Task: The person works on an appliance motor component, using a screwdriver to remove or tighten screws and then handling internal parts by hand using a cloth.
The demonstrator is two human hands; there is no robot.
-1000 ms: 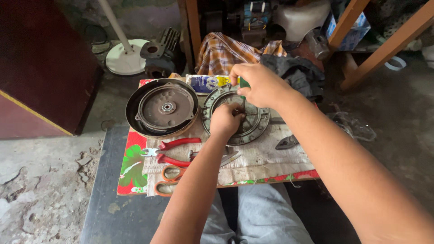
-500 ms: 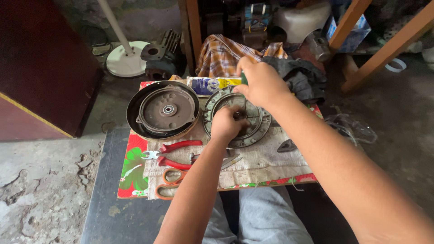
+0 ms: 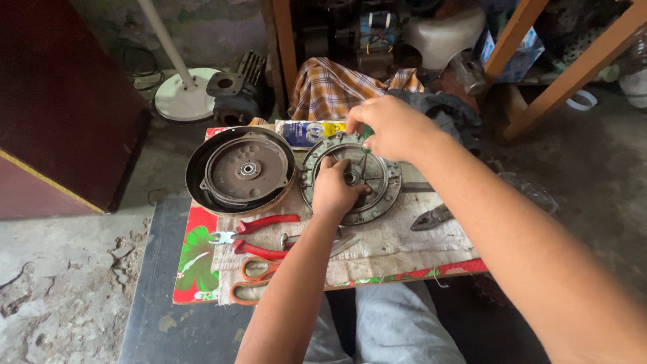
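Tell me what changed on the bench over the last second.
Very little. The right hand edged slightly up toward the far rim of the round metal motor plate, pinching a small green tool. The left hand stayed pressed on the plate. The dark round housing, red pliers and scissors stayed put.

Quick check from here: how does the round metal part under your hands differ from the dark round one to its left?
The grey disc is open, with spokes around a central hub; the dark housing is a closed bowl holding a flat plate. The grey disc is lighter metal, the dark housing nearly black at its rim. The left hand rests on the grey disc and the right hand holds something green at its far edge; nothing touches the dark housing. Both lie flat on the cloth.
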